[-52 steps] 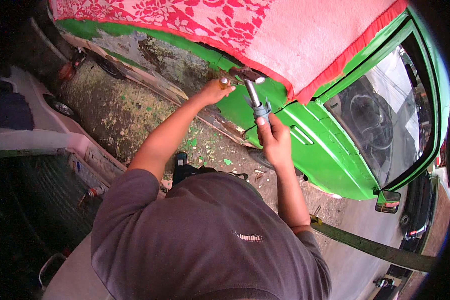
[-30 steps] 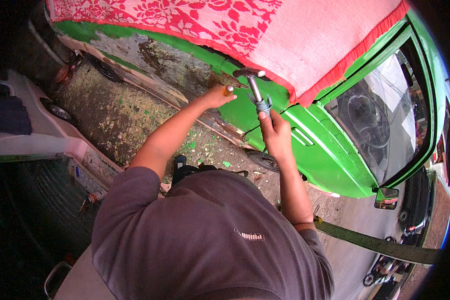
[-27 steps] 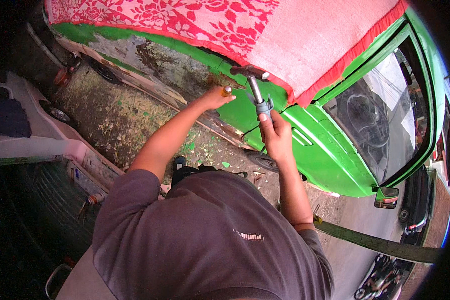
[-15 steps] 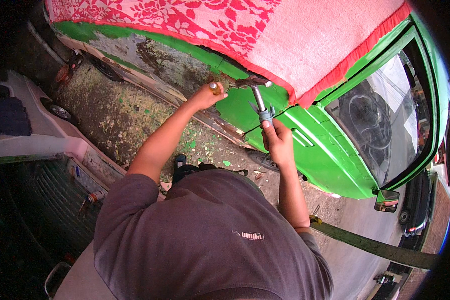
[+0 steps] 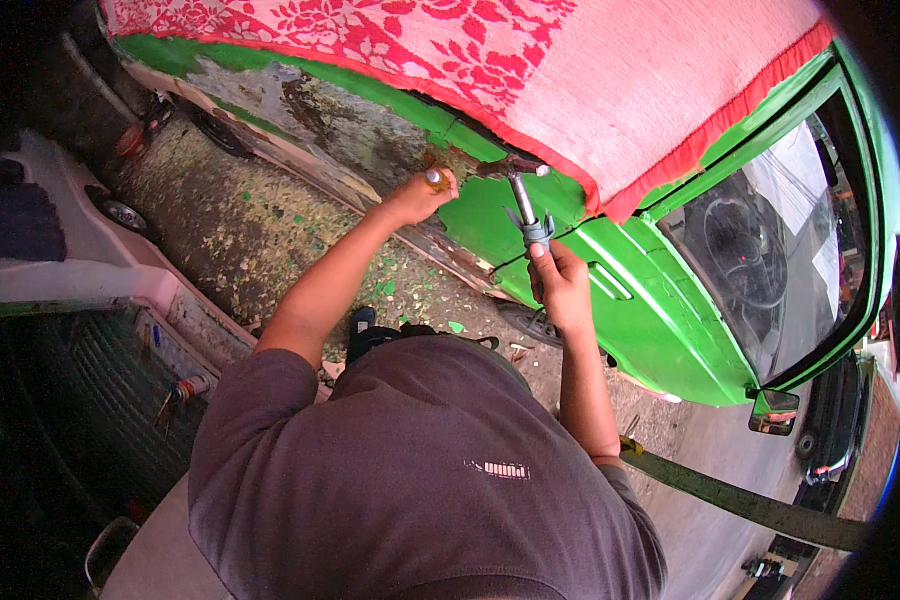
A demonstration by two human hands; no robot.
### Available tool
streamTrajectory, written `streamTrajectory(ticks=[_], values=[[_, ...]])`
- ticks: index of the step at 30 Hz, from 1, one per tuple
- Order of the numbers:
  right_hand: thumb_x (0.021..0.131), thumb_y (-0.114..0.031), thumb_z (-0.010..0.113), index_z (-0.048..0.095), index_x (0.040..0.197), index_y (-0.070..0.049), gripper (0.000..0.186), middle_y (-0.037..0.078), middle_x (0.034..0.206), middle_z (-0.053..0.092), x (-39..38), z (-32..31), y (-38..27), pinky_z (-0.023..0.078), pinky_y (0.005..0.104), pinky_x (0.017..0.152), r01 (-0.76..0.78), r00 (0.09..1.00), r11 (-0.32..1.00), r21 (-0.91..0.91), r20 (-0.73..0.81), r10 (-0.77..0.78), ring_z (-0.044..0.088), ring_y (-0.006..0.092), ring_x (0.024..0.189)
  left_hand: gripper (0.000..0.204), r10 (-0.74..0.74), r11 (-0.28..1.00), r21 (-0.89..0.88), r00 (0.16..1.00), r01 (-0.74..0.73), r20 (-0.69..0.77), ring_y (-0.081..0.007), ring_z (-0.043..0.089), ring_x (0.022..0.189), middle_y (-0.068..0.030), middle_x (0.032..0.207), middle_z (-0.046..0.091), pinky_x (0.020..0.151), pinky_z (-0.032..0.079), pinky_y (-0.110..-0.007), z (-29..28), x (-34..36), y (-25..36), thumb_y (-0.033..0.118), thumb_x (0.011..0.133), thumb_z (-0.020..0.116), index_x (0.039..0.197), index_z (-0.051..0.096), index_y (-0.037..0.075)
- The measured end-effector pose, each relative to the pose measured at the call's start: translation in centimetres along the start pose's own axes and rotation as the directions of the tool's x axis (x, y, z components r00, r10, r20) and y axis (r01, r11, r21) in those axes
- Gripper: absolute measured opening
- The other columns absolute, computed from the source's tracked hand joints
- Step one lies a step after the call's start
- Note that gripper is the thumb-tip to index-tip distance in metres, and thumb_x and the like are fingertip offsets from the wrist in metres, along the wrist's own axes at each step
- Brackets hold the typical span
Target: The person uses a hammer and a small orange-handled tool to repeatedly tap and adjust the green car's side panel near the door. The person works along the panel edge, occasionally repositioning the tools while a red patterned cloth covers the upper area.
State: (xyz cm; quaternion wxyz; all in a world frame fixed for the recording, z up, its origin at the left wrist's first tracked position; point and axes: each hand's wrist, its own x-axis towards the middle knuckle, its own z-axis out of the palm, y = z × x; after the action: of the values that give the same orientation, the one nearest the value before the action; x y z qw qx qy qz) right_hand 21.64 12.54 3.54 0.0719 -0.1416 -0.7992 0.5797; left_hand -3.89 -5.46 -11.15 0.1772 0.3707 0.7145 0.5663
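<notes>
My left hand (image 5: 417, 200) is closed round a chisel (image 5: 435, 179) with an amber handle and a pale metal cap. Its blade is hidden behind the hand, close to the scraped, rusty side panel (image 5: 345, 125) of a green vehicle. In my right hand (image 5: 564, 285) is a hammer (image 5: 522, 198) with a bare metal shaft and grey-blue wrapping tied round it. The dark hammer head is up beside the panel, to the right of the chisel and apart from its cap. Bright green paint (image 5: 470, 215) covers the panel below the head.
A red-and-pink floral cloth (image 5: 630, 110) drapes over the vehicle's top. Paint flakes and debris (image 5: 270, 220) litter the ground. Behind me on the left stands a pale vehicle (image 5: 150, 280) with a dark ribbed bed and a can (image 5: 188, 388). A dark strap (image 5: 740, 498) stretches off to the right.
My left thumb has drawn in closer round the chisel handle. The whole view has shifted slightly; the hammer stays almost where it was against the panel.
</notes>
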Motion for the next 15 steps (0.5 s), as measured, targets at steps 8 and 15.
streamTrajectory(ticks=[8,15], values=[[0.095,-0.029,0.063,0.057,0.083,0.002,0.034,0.013,0.057,0.048,0.5,0.9,-1.5,0.037,0.0382,0.05,0.111,0.99,0.96,-0.257,-0.055,-0.129,0.044,0.019,0.051,0.02,0.014,0.979,0.204,1.0,-0.017,0.015,-0.0207,0.059,0.078,-0.0099,0.083,0.061,0.075,0.048,-0.039,0.3,0.0,2.7,0.023,0.094,0.061,0.096,0.056,0.004],[0.096,-0.032,0.06,0.058,0.086,0.002,0.036,0.026,0.068,0.059,1.1,2.1,-4.1,0.044,0.051,0.058,0.221,0.968,0.762,-0.608,0.044,-0.246,0.058,0.046,0.063,0.024,0.037,0.955,0.29,0.996,-0.06,0.083,-0.0232,0.059,0.077,-0.0119,0.082,0.061,0.074,0.047,-0.041,0.1,0.8,2.8,0.028,0.095,0.059,0.095,0.056,0.004]])
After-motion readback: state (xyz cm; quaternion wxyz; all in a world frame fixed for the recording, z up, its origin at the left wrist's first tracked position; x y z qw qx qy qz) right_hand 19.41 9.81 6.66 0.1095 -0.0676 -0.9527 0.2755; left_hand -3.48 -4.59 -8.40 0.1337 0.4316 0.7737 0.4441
